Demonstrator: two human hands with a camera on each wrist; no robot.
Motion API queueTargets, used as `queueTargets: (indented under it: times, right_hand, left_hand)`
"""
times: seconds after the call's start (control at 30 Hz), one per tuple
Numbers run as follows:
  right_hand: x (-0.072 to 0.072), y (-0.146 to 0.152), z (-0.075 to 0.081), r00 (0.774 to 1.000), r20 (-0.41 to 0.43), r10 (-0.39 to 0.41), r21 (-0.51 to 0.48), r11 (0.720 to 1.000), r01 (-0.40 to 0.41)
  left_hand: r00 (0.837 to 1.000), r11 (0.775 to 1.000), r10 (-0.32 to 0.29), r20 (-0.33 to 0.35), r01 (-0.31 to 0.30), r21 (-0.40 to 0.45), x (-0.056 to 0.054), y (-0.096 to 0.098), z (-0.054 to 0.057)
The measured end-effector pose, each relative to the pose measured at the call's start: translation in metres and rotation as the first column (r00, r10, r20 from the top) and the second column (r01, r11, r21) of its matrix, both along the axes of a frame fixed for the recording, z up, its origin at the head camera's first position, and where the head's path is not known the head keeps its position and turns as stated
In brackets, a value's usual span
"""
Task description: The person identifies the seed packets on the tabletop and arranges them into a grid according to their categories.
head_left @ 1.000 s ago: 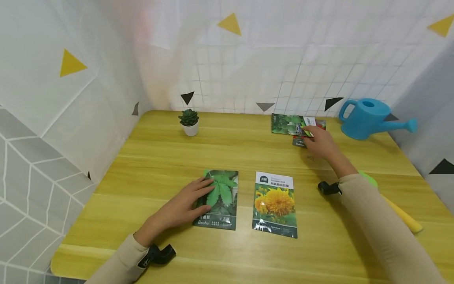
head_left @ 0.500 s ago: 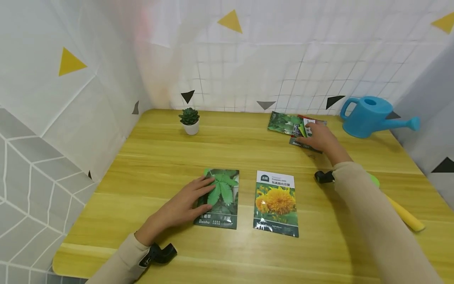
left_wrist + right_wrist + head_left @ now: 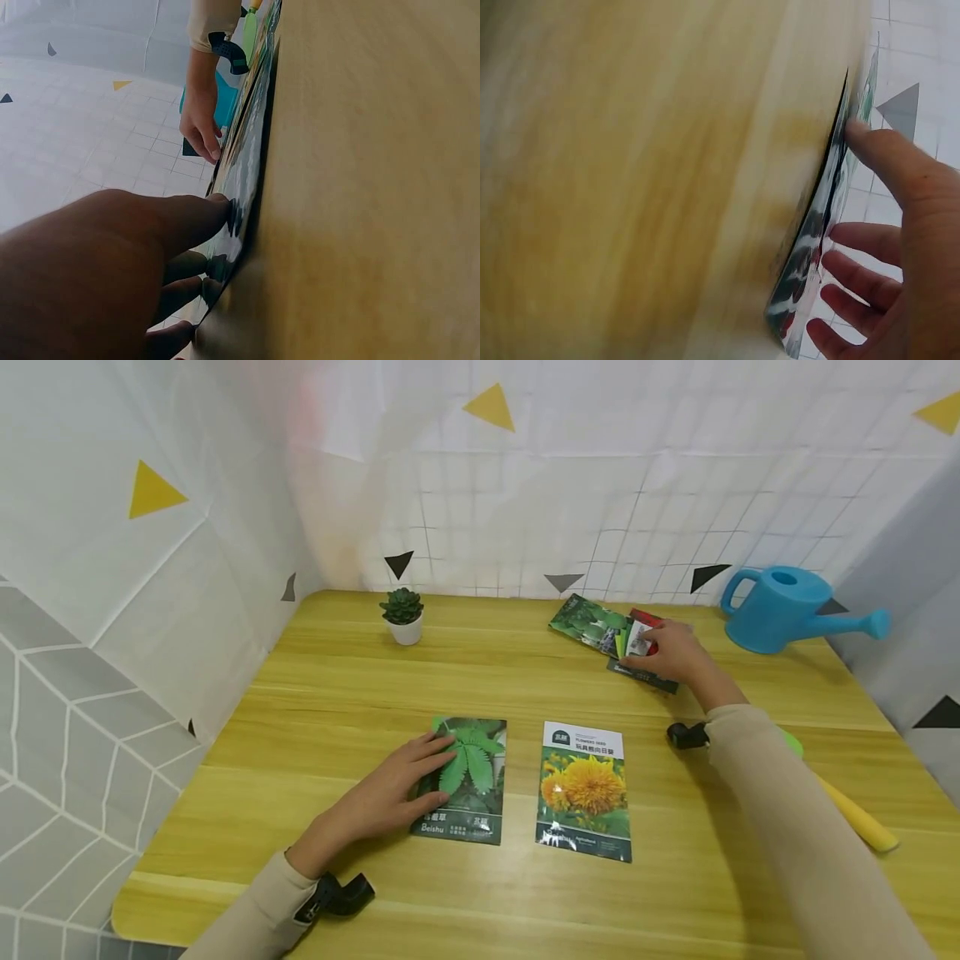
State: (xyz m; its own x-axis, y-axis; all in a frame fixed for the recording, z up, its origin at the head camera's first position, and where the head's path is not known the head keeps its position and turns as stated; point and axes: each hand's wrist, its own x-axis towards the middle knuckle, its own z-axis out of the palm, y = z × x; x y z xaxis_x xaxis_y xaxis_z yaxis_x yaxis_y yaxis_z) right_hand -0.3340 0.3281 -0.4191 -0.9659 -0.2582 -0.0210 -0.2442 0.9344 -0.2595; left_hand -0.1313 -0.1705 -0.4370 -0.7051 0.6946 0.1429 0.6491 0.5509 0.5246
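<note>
My left hand (image 3: 416,772) lies flat with straight fingers on a dark green leaf seed packet (image 3: 472,785) near the front of the wooden table (image 3: 487,681). The left wrist view shows these fingers (image 3: 180,225) pressing the packet (image 3: 244,187). Beside it lies a sunflower seed packet (image 3: 583,789), untouched. At the far right my right hand (image 3: 663,652) rests on a fanned stack of seed packets (image 3: 592,622). In the right wrist view its fingers (image 3: 862,251) are spread over the stack (image 3: 817,240), with the thumb at the stack's edge.
A small succulent in a white pot (image 3: 402,616) stands at the back left. A blue watering can (image 3: 783,610) sits in the back right corner. A yellow and green tool (image 3: 851,814) lies by the right edge. Patterned sheets wall in three sides.
My right hand has shifted and turned the far stack of packets to the left, fanning them out. The left hand and the two front packets have stayed put.
</note>
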Motion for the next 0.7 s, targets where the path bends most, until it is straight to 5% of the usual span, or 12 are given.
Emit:
queueTargets:
  times: [0.3, 0.7]
  right_hand:
    - [0.002, 0.000, -0.001, 0.994, 0.111, 0.002, -0.050, 0.999, 0.004]
    - [0.002, 0.010, 0.000, 0.991, 0.121, 0.060, -0.046, 0.997, -0.055]
  left_hand:
    - [1.000, 1.000, 0.004, 0.001, -0.004, -0.008, 0.000, 0.000, -0.001]
    - [1.000, 1.000, 0.001, -0.010, -0.001, -0.008, 0.001, 0.000, 0.001]
